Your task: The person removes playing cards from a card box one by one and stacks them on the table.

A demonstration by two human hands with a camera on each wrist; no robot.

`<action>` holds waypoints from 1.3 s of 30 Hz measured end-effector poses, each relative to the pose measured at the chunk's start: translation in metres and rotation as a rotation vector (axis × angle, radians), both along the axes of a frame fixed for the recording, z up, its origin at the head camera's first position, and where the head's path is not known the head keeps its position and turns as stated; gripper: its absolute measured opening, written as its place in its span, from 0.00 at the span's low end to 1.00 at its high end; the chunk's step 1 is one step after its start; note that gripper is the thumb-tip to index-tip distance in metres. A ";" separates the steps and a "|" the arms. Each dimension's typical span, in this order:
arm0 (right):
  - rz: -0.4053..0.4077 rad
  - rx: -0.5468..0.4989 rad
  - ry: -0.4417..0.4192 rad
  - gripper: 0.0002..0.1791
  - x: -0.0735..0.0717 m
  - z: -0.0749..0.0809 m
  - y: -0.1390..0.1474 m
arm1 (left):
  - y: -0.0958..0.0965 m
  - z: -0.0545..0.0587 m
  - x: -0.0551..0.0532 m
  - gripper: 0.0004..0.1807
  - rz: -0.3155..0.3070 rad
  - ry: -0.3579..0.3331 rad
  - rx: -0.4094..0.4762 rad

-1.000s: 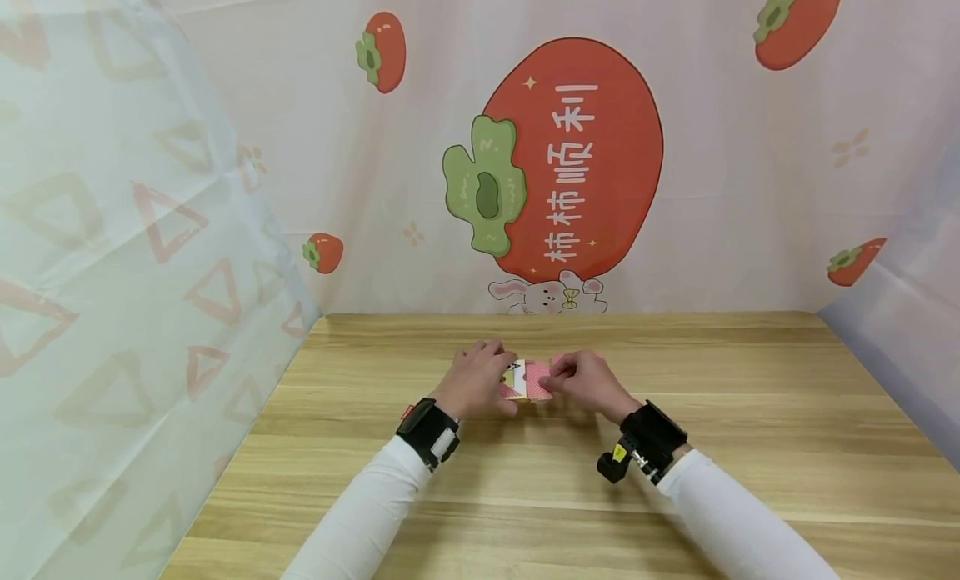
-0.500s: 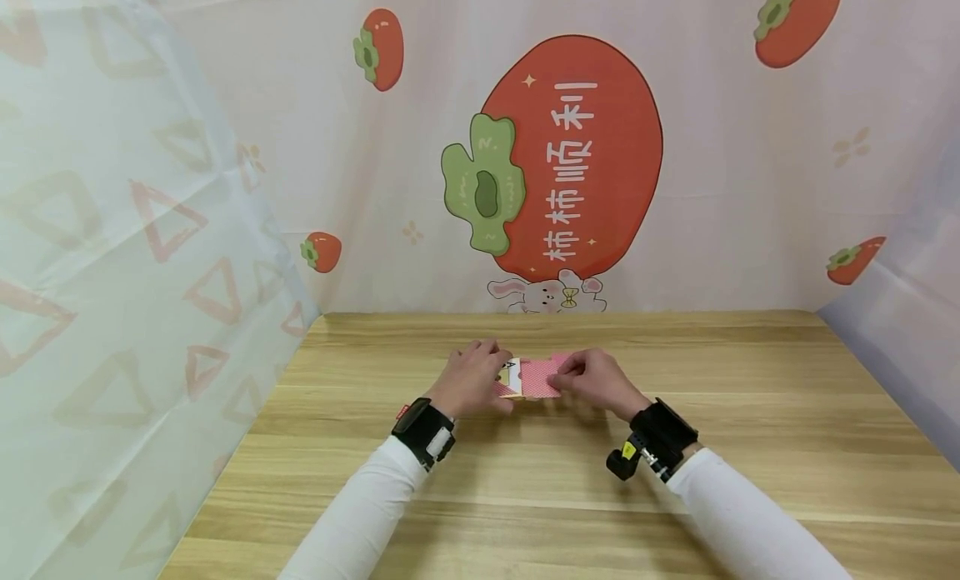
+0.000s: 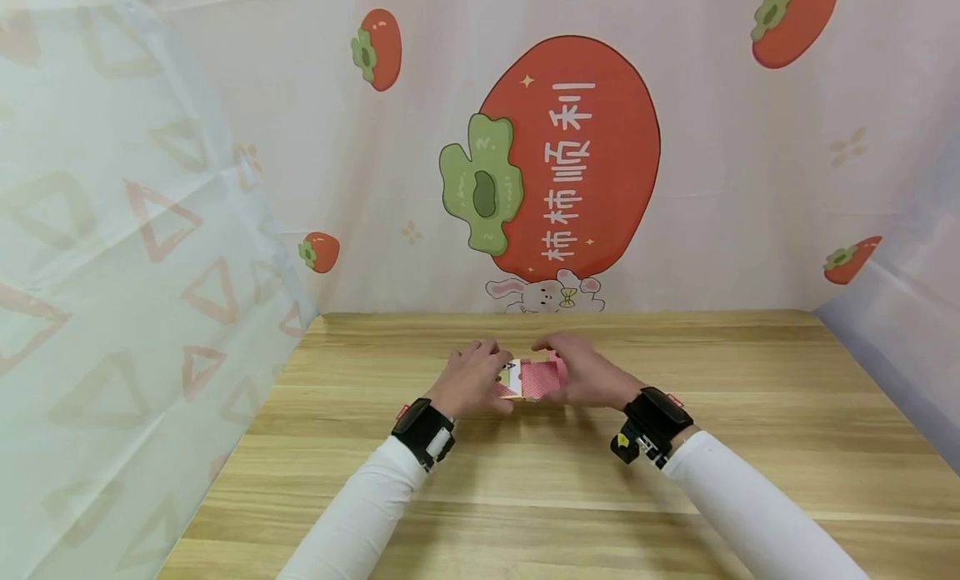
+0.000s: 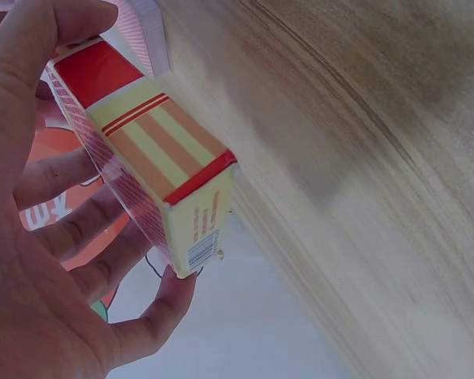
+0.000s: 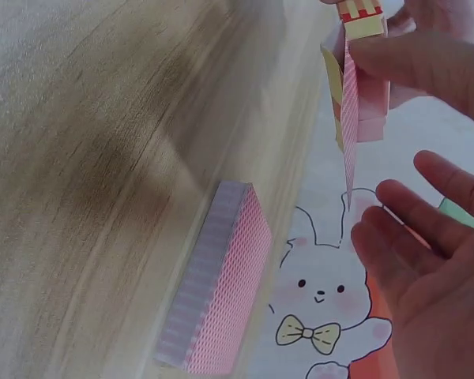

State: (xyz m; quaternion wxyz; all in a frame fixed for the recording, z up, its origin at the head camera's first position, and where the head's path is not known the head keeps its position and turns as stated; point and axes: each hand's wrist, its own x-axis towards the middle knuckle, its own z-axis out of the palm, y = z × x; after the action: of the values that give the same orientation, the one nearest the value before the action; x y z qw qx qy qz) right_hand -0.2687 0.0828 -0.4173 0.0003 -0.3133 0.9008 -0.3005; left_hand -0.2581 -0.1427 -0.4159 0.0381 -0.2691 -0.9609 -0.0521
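My left hand [image 3: 471, 378] grips a playing-card box [image 4: 158, 134] with thumb on one narrow side and fingers round the other. Red and cream stripes and a barcode show in the left wrist view. From the box's open end sticks a pink-patterned card [image 5: 349, 118], beside a cream flap. My right hand [image 3: 588, 372] is at that end, its thumb right at the card and its other fingers spread apart below. A stack of playing cards [image 5: 229, 292] with pink backs lies on the table, close beyond the right hand.
Both hands work over the far part of a wooden table [image 3: 495, 497]. Behind it hangs a curtain [image 3: 720, 188] printed with persimmons and a rabbit, and another patterned curtain [image 3: 97, 255] runs along the left side.
The right hand first pinched the card and drew it a little to the right. Its fingers have since spread and lifted away from the pinch. The left hand has stayed nearly still with the box.
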 end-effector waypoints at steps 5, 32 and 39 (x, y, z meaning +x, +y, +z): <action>0.051 0.012 -0.029 0.44 -0.001 -0.001 -0.005 | 0.000 0.000 0.000 0.36 -0.010 0.006 -0.006; 0.112 0.082 0.015 0.33 0.000 0.001 -0.002 | -0.002 0.002 0.000 0.38 -0.004 -0.002 -0.002; 0.126 0.120 0.019 0.27 0.001 0.001 -0.002 | -0.002 0.003 0.002 0.38 -0.004 -0.001 -0.003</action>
State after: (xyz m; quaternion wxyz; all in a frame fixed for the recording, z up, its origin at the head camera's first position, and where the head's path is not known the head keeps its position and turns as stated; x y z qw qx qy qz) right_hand -0.2679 0.0812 -0.4162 0.0293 -0.3715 0.8957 -0.2425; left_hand -0.2563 -0.1445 -0.4129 0.0371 -0.2712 -0.9605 -0.0507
